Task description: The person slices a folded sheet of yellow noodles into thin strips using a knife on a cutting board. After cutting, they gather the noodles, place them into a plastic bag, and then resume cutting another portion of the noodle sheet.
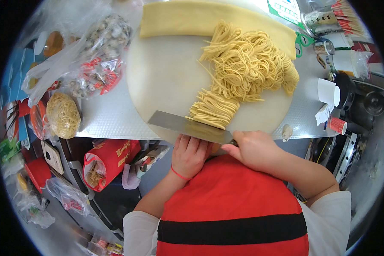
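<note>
My right hand [254, 148] is closed round the handle of a cleaver [190, 128], whose wide blade points left along the near edge of the cut noodles [212, 108]. Just in front of the blade, on the side towards me, lies my left hand [190, 155]; the blade partly hides its fingertips, and what is under them cannot be made out. A large heap of loose yellow noodles [249, 64] rests on the round white cutting board [166, 70]. Behind it, a long folded sheet of dough [179, 19] stretches along the board's far side.
Left of the board are a plastic bag of small shelled items [108, 41] and a bagged bundle of noodles [63, 115]. Green-handled scissors [302, 41], a metal holder of wrapped sticks [320, 24] and paper cups [326, 91] stand right. A red bag [115, 160] sits below the table edge.
</note>
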Tool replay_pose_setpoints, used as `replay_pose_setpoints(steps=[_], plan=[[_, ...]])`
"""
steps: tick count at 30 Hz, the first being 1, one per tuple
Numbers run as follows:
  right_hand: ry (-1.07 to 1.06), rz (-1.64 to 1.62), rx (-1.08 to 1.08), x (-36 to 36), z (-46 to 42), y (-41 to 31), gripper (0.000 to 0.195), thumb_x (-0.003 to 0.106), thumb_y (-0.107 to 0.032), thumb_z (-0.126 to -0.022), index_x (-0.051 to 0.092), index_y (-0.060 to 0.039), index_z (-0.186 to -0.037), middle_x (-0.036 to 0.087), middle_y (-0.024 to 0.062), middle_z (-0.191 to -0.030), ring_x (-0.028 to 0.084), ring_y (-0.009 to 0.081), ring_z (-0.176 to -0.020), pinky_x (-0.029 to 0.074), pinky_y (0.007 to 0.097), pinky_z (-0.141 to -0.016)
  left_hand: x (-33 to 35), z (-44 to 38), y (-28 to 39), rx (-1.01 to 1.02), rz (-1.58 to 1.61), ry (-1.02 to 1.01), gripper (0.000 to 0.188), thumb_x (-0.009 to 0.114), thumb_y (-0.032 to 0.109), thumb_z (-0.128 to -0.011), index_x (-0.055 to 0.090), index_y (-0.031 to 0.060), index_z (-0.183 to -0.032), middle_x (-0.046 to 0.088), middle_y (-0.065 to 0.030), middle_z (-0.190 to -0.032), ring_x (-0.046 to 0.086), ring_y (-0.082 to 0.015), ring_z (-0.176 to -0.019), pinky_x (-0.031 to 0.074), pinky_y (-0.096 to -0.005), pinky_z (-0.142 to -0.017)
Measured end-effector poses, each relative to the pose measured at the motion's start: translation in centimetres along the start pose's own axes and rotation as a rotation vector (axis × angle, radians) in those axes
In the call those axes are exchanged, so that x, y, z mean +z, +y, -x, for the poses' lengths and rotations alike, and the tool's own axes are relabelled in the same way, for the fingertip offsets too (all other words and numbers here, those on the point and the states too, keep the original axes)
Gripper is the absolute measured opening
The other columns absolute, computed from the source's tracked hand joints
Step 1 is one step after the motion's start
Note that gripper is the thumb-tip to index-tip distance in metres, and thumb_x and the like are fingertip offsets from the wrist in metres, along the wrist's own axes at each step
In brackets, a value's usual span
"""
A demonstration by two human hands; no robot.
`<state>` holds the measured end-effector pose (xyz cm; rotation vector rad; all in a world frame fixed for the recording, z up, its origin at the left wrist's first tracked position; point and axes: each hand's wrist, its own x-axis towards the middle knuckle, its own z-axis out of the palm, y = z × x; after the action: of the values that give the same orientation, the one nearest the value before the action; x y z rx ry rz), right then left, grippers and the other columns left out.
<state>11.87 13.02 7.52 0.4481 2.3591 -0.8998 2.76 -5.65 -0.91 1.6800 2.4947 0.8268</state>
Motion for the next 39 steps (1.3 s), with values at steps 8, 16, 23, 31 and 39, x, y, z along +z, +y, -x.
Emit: replay_pose_setpoints(steps=[8,16,23,31,39], plan=[[0.090,-0.136,-0.093,-1.2,1.1,0.9,0.047,0.051,-0.043,-0.094,0.058,0.0020,-0.083,0.062,0.0236,-0.072,0.061,0.0432,-0.072,0.049,0.0487,-0.066,-0.5,-0.1,0.3,0.008,-0.079,0.021,0.026,0.065,0.018,-0.079,0.066,0.0044,-0.100,0.059,-0.0103,-0.102,0.057,-0.0286,-0.100,0.047,-0.0421,-0.088],[-0.045,0.000,0.028,-2.2,5.0,1.0,0.047,0.053,-0.044,-0.093,0.057,0.0015,-0.082,0.062,0.0210,-0.068,0.062,0.0395,-0.064,0.050,0.0466,-0.060,-0.3,0.3,0.1,0.040,-0.047,-0.011,0.028,0.071,0.014,-0.071,0.067,0.0048,-0.097,0.059,-0.0136,-0.103,0.056,-0.0358,-0.094,0.048,-0.0456,-0.081],[-0.053,0.024,0.063,-0.1,1.3,0.4,0.050,0.050,-0.045,-0.094,0.060,0.0019,-0.080,0.065,0.0216,-0.073,0.064,0.0399,-0.070,0.051,0.0472,-0.065,0.0,0.4,0.0,0.021,-0.024,-0.011,0.029,0.072,0.016,-0.073,0.067,0.0050,-0.099,0.058,-0.0134,-0.103,0.056,-0.0361,-0.095,0.049,-0.0450,-0.081],[0.065,-0.184,-0.057,-0.4,0.1,0.9,0.048,0.052,-0.043,-0.094,0.058,0.0023,-0.080,0.063,0.0239,-0.073,0.062,0.0426,-0.071,0.050,0.0484,-0.066,-0.1,0.1,-0.1,0.041,-0.037,0.031,0.028,0.068,0.016,-0.075,0.066,0.0048,-0.101,0.059,-0.0119,-0.106,0.056,-0.0329,-0.099,0.048,-0.0440,-0.085],[-0.038,-0.027,0.040,-2.1,4.8,0.4,0.047,0.053,-0.043,-0.093,0.057,0.0018,-0.080,0.062,0.0220,-0.070,0.062,0.0409,-0.068,0.050,0.0476,-0.064,-0.6,0.5,0.4,0.025,-0.099,-0.020,0.025,0.061,0.017,-0.079,0.067,0.0041,-0.099,0.060,-0.0105,-0.101,0.057,-0.0291,-0.100,0.047,-0.0419,-0.090]])
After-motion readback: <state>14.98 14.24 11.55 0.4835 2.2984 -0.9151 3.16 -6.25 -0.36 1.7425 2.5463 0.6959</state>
